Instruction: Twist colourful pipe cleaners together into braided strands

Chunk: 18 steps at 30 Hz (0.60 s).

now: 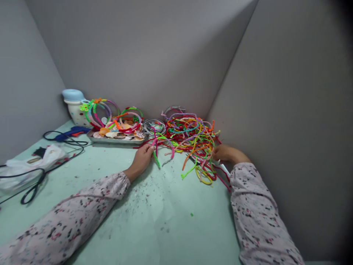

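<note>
My left hand [143, 157] pinches a curved wire wrapped in pink and green pipe cleaner [173, 150]; its grey tip is bare. My right hand [226, 152] reaches to the right side of a tangled heap of coloured pipe cleaners [190, 134]. Its fingers are bent closed at the heap's edge, and whatever they grip is hidden. A yellow loop [203, 180] and a light green strand [189, 173] spill from the front of the heap. Coiled grey wire [154, 125] lies just left of the heap.
A metal tray [116, 140] holds shells and several wrapped hoops. Behind it stands a white jar with a blue lid [73, 95]. Black cables [44, 175], a blue tool [70, 133] and a plastic bag [35, 165] lie at left. Grey walls [289, 110] enclose the table.
</note>
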### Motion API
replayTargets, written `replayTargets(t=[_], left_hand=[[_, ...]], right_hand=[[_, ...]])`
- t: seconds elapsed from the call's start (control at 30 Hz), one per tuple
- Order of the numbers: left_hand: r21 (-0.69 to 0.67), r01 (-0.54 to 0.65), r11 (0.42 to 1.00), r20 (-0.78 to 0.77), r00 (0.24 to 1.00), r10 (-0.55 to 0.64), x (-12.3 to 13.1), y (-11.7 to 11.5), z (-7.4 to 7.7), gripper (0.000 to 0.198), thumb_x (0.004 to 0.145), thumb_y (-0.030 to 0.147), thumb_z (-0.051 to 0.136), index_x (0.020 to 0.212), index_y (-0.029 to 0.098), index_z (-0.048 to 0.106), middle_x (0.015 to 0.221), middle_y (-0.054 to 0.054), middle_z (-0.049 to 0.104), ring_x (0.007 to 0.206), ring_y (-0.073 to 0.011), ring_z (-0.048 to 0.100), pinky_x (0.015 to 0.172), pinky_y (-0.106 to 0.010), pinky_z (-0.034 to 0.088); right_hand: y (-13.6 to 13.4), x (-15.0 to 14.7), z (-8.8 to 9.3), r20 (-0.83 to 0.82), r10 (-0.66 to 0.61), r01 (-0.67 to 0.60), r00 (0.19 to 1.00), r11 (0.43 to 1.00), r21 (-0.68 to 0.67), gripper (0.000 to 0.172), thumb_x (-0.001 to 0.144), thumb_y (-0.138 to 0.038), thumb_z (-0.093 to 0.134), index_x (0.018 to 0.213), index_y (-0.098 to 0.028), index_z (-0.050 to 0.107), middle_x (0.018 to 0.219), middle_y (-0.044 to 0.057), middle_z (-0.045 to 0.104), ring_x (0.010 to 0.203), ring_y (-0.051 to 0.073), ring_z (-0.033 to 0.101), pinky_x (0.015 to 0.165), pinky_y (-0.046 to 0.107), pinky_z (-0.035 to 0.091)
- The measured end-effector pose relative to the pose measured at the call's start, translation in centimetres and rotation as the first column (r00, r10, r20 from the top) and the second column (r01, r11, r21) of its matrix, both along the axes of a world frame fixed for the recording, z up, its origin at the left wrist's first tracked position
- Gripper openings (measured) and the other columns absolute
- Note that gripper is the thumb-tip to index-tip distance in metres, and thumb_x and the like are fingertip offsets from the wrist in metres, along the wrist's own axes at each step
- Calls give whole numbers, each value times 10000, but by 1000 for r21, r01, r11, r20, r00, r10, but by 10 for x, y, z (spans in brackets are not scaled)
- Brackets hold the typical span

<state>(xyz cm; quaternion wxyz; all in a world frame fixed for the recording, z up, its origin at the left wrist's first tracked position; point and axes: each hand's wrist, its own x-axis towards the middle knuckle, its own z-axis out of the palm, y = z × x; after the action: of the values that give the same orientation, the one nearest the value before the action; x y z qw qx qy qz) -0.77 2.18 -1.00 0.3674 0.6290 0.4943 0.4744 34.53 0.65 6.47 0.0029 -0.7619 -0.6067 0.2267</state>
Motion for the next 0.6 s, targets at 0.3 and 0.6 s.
replayTargets(t=[0.3, 0.6], left_hand=[[-20, -4, 1000, 22, 1000, 4, 0, 0, 0, 293, 842, 443, 495, 788, 170, 589, 504, 56, 470, 458, -104, 406, 493, -226, 323], [-4, -11, 1000, 13, 1000, 11, 0, -2, 1, 282, 847, 430, 491, 774, 173, 581, 512, 55, 472, 464, -101, 414, 491, -220, 320]], right_hand=[[1, -11, -17, 43, 98, -99, 994, 995, 9, 145, 638, -130, 698, 597, -168, 564, 497, -17, 534, 443, 89, 485, 429, 198, 385], [12, -9, -32, -37, 84, -82, 996, 995, 60, 136, 674, -191, 706, 661, -185, 571, 457, -27, 495, 425, 115, 486, 429, 223, 396]])
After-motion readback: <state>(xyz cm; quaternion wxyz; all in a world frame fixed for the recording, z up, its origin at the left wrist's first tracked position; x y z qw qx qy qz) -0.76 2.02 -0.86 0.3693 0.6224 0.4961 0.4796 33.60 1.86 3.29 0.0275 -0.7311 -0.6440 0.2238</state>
